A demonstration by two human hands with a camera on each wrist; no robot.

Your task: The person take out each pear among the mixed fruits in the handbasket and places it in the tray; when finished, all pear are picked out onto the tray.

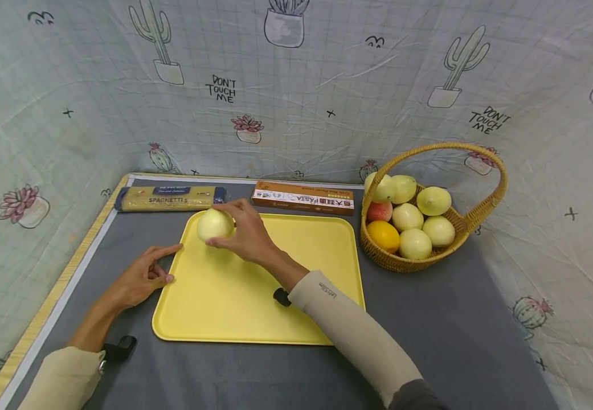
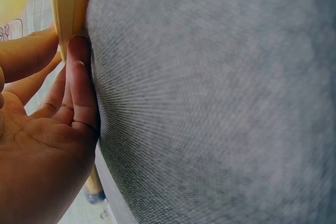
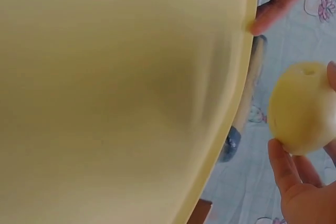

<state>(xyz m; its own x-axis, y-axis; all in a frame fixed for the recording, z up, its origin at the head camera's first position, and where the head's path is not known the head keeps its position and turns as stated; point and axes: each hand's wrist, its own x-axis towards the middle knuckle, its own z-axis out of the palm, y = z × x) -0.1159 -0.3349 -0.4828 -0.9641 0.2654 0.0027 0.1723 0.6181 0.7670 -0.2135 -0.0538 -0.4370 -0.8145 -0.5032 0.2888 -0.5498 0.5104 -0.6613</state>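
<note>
A pale yellow-green round fruit (image 1: pixel 215 225) is held between the thumb and fingers of my right hand (image 1: pixel 247 232), over the back left corner of the yellow tray (image 1: pixel 224 296). In the right wrist view the same fruit (image 3: pixel 302 108) appears beside the tray's edge, gripped by the fingers (image 3: pixel 286 174). My left hand (image 1: pixel 139 279) is at the tray's left rim; in the left wrist view its thumb and fingers (image 2: pixel 81 93) pinch that rim (image 2: pixel 65 9) from both sides.
A wicker basket (image 1: pixel 393 263) with several round fruits stands at the right, its handle arching up. Behind the tray lie a spaghetti packet (image 1: pixel 173 199) and a brown pasta box (image 1: pixel 303 198). Patterned cloth (image 1: pixel 296 114) hangs behind the grey table.
</note>
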